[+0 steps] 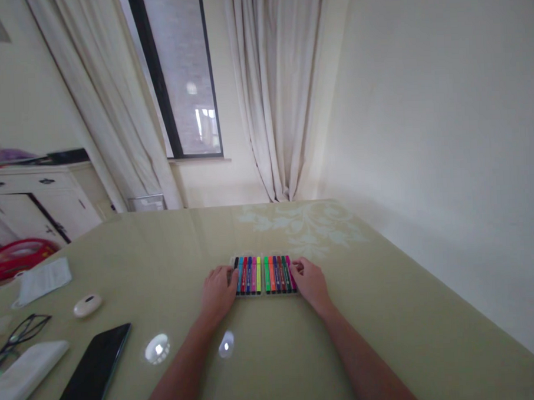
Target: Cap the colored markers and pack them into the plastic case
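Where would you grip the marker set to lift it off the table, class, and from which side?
Probably by its two short ends, coming in from left and right. The marker set lies flat on the table as a wide, thin row, so its ends give opposing edges. The left hand and right hand already rest at those ends.

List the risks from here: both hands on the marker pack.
1. Left hand and right hand only touch the ends of the marker pack; with so loose a grip the markers could spill if lifted.
2. The tabletop looks glossy, so the pack may slide.
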Demonstrator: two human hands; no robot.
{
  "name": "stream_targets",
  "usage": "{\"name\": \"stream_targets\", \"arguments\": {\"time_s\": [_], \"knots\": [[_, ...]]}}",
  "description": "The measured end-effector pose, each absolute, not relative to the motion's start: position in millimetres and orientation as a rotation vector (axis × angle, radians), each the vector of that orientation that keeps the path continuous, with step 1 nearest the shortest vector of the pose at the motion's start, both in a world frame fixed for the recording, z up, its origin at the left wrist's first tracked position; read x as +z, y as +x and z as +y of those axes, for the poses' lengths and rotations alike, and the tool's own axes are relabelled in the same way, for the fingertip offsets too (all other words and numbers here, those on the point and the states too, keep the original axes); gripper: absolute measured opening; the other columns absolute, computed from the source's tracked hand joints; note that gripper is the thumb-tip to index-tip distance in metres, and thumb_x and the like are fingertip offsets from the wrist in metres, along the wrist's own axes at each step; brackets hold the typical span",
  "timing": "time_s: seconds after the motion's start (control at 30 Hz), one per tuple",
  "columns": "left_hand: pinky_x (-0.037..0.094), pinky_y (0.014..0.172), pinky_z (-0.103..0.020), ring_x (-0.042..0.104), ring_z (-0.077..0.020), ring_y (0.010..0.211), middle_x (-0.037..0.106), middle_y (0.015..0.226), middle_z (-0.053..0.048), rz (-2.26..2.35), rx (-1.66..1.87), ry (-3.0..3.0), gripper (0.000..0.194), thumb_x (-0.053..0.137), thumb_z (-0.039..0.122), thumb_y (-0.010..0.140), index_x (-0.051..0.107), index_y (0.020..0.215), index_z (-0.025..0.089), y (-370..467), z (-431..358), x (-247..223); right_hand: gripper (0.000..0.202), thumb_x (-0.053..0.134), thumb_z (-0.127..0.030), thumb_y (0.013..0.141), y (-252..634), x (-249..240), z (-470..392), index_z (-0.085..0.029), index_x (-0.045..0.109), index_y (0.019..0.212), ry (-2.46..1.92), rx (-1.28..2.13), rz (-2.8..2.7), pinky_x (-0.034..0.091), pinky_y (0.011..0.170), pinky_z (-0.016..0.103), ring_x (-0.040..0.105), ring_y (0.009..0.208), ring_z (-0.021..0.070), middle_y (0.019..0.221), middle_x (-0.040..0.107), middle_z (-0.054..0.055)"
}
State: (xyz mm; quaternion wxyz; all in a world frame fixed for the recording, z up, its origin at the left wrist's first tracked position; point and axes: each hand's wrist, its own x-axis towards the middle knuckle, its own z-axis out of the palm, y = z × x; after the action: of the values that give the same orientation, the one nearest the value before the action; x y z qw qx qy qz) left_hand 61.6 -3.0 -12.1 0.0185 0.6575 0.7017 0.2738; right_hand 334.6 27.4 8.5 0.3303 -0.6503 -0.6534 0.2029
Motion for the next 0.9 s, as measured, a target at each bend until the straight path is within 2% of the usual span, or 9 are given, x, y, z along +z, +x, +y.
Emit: {"name": "stream_targets", "arguments": {"time_s": [0.3,0.5,0.6,0.7,0.8,0.9], "knots": [[0.046,0.103,-0.044,0.064,-0.0297,0.111,0.073,0.116,-0.014,2.016,0.938,2.107,0.035,0.051,0.040,0.097,0.073,0.110,0.016,69,-4,-13,0.020,0.061,-0.026,0.094,341,4,35,-0.016,0.073,0.107,-1.682,0.486,-1.583,0.051,0.073,0.027,0.074,0.083,0.0208,0.094,0.079,0.009],[0.046,0.105,-0.046,0.066,-0.0297,0.111,0.075,0.118,-0.014,1.950,1.030,2.027,0.039,0.049,0.038,0.096,0.074,0.115,0.015,71,-3,-12,0.022,0.060,-0.028,0.092,345,2,39,-0.015,0.073,0.105,-1.656,0.481,-1.508,0.052,0.073,0.029,0.073,0.081,0.0214,0.093,0.079,0.010],[0.054,0.095,-0.042,0.072,-0.0265,0.099,0.078,0.111,-0.013,1.914,1.068,1.954,0.045,0.044,0.041,0.099,0.072,0.120,0.014,72,-4,-9,0.026,0.060,-0.031,0.090,346,2,41,-0.014,0.074,0.103,-1.563,0.592,-1.399,0.055,0.075,0.031,0.074,0.083,0.0230,0.095,0.078,0.011],[0.058,0.084,-0.040,0.074,-0.0248,0.088,0.080,0.102,-0.011,1.760,1.183,1.801,0.052,0.042,0.049,0.101,0.070,0.125,0.013,77,-5,-5,0.035,0.062,-0.041,0.087,341,6,39,-0.013,0.074,0.106,-1.410,0.790,-1.272,0.058,0.072,0.032,0.074,0.083,0.0246,0.093,0.078,0.012],[0.058,0.090,-0.042,0.074,-0.0270,0.100,0.078,0.114,-0.013,1.489,1.340,1.607,0.058,0.048,0.056,0.098,0.067,0.130,0.012,87,-7,0,0.047,0.061,-0.052,0.088,329,12,30,-0.015,0.072,0.115,-1.249,1.004,-1.206,0.056,0.060,0.029,0.072,0.074,0.0221,0.093,0.076,0.009],[0.056,0.098,-0.041,0.068,-0.0275,0.120,0.071,0.133,-0.014,1.298,1.378,1.528,0.060,0.047,0.060,0.100,0.061,0.138,0.016,99,-13,6,0.051,0.061,-0.057,0.088,315,19,20,-0.018,0.068,0.122,-1.122,1.151,-1.192,0.055,0.055,0.026,0.069,0.068,0.0186,0.091,0.073,0.006]]}}
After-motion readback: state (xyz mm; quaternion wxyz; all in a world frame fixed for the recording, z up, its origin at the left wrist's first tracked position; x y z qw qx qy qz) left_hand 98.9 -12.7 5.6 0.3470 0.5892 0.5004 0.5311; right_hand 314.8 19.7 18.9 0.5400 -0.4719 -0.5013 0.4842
